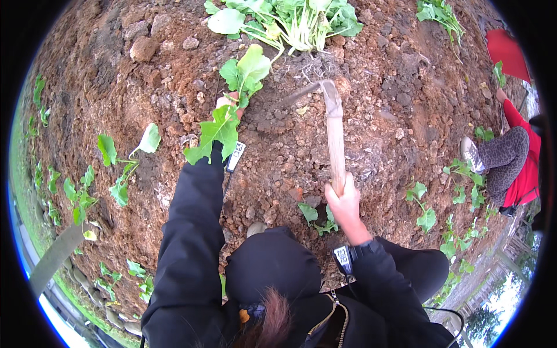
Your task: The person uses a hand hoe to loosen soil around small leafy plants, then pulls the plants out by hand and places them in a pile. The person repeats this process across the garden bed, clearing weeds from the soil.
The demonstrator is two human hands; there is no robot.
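Note:
My right hand (345, 208) grips the wooden handle of a small hoe (335, 143). Its metal blade, blurred, points left above the crumbly soil (278, 143). My left hand (230, 103) is closed around a leafy green seedling (217, 132), whose leaves partly cover the fingers and wrist. A bunch of bare-rooted seedlings (304, 26) lies on the soil just beyond both hands, its roots towards me. Close to my right forearm, a small plant (320, 219) grows low in the ground.
Planted seedlings stand to the left (124, 169) and right (422, 206). Another seedling pile (441, 17) lies at the upper right. A person in red (518, 152) crouches at the right, holding a plant. Stones (143, 48) dot the soil; a post (58, 256) rises at lower left.

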